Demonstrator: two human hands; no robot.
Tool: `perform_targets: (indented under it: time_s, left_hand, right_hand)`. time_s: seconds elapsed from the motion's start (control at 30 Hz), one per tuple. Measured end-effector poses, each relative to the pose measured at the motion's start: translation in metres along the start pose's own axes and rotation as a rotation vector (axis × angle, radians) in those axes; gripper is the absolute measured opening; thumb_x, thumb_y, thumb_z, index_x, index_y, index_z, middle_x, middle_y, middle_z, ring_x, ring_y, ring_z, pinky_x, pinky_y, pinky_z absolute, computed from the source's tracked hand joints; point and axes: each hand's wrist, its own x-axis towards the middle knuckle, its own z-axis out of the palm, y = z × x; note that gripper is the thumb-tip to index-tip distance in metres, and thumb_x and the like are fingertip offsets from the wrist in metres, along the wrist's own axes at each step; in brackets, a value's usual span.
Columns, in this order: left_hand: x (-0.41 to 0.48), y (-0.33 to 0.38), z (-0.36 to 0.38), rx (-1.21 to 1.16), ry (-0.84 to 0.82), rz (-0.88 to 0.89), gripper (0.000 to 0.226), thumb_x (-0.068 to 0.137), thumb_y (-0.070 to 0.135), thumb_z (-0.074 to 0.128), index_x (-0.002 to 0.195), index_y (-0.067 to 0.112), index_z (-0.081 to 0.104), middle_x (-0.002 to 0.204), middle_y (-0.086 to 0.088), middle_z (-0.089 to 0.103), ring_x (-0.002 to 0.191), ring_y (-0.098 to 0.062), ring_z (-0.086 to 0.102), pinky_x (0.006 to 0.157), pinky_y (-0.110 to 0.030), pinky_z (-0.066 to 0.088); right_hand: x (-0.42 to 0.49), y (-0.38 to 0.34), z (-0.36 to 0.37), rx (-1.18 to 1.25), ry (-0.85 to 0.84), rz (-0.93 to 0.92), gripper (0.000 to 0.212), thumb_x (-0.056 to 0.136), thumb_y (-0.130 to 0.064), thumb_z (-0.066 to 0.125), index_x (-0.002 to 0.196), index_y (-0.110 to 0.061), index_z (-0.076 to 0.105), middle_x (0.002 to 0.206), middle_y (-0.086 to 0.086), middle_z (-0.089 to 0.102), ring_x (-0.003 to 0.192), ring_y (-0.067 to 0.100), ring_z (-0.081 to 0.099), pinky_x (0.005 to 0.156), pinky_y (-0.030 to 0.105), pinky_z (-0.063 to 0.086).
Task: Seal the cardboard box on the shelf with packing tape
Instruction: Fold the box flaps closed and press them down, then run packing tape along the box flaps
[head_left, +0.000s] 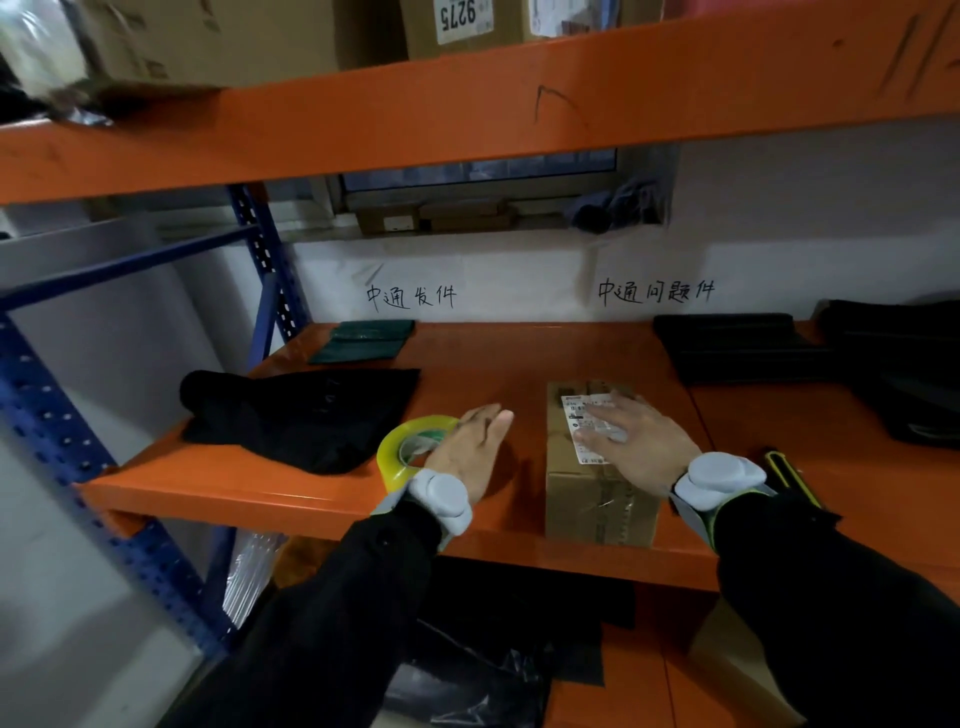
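A small brown cardboard box (597, 499) with a white shipping label stands at the front edge of the orange shelf (467, 374). My right hand (631, 439) lies flat on its top, fingers spread over the label. To the box's left, my left hand (470, 449) holds a roll of yellowish clear packing tape (402, 452) upright on the shelf, thumb side hidden inside the roll. Both wrists wear grey bands.
A black cloth bundle (301, 415) lies left of the tape, with dark green flat packs (369, 340) behind it. Black bags (810, 353) pile up at the right. A yellow-black tool (784, 467) rests by my right wrist. An orange beam (467, 104) hangs overhead.
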Motion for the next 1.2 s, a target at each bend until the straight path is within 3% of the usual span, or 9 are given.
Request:
perform_targets:
  time_s: [0.23, 0.33, 0.5, 0.9, 1.0, 1.1, 1.2]
  left_hand:
    - [-0.011, -0.037, -0.009, 0.364, -0.047, -0.110, 0.069, 0.097, 0.065, 0.033, 0.153, 0.025, 0.031, 0.154, -0.005, 0.039, 0.139, -0.032, 0.037, 0.112, -0.042, 0.032]
    - [-0.013, -0.051, -0.007, 0.445, -0.122, -0.171, 0.070, 0.096, 0.064, 0.040, 0.154, 0.028, 0.024, 0.153, -0.006, 0.039, 0.139, -0.033, 0.038, 0.109, -0.043, 0.037]
    - [-0.004, -0.057, -0.009, 0.459, -0.163, -0.147, 0.066, 0.097, 0.052, 0.052, 0.152, 0.026, 0.028, 0.143, -0.005, 0.053, 0.129, -0.028, 0.051, 0.101, -0.039, 0.044]
    - [0.007, -0.053, -0.016, 0.455, -0.201, -0.120, 0.067, 0.097, 0.038, 0.059, 0.154, 0.022, 0.029, 0.134, -0.011, 0.060, 0.122, -0.032, 0.056, 0.098, -0.044, 0.048]
    - [0.009, -0.045, -0.028, 0.364, -0.139, -0.139, 0.067, 0.094, 0.038, 0.064, 0.153, 0.025, 0.034, 0.139, -0.006, 0.059, 0.127, -0.029, 0.054, 0.101, -0.036, 0.045]
    - [0.020, -0.034, -0.050, 0.097, 0.006, -0.232, 0.065, 0.090, 0.041, 0.069, 0.148, 0.029, 0.044, 0.132, -0.005, 0.064, 0.118, -0.028, 0.061, 0.096, -0.032, 0.048]
    - [0.032, -0.022, -0.068, -0.293, 0.122, -0.307, 0.062, 0.090, 0.028, 0.073, 0.145, 0.013, 0.049, 0.133, -0.013, 0.061, 0.110, -0.022, 0.061, 0.095, -0.029, 0.048]
  right_hand:
    - [0.005, 0.001, 0.002, -0.021, 0.003, 0.004, 0.065, 0.094, -0.067, 0.033, 0.150, -0.036, 0.033, 0.164, 0.003, 0.013, 0.152, 0.026, 0.003, 0.121, 0.038, 0.005]
    - [0.005, 0.000, 0.005, 0.001, 0.016, 0.003, 0.062, 0.096, -0.065, 0.031, 0.150, -0.036, 0.034, 0.164, 0.003, 0.014, 0.152, 0.024, 0.003, 0.121, 0.036, 0.004]
    - [0.009, 0.004, 0.006, 0.021, 0.018, 0.016, 0.062, 0.095, -0.066, 0.031, 0.150, -0.037, 0.033, 0.164, 0.000, 0.012, 0.152, 0.024, 0.001, 0.121, 0.039, 0.007]
    - [0.011, 0.007, 0.009, 0.006, 0.018, 0.012, 0.062, 0.095, -0.067, 0.029, 0.150, -0.040, 0.032, 0.164, -0.001, 0.011, 0.152, 0.024, 0.000, 0.122, 0.042, 0.008]
    - [0.012, 0.008, 0.008, 0.010, 0.013, 0.016, 0.061, 0.095, -0.067, 0.028, 0.150, -0.040, 0.032, 0.164, -0.001, 0.011, 0.152, 0.023, 0.000, 0.122, 0.042, 0.008]
    - [0.010, 0.007, 0.007, -0.001, 0.017, 0.002, 0.061, 0.095, -0.066, 0.028, 0.149, -0.039, 0.033, 0.164, 0.002, 0.013, 0.152, 0.024, 0.002, 0.122, 0.041, 0.008]
    - [0.007, 0.003, 0.003, -0.027, 0.002, -0.007, 0.059, 0.098, -0.063, 0.028, 0.150, -0.036, 0.033, 0.164, 0.004, 0.014, 0.152, 0.024, 0.003, 0.121, 0.037, 0.005]
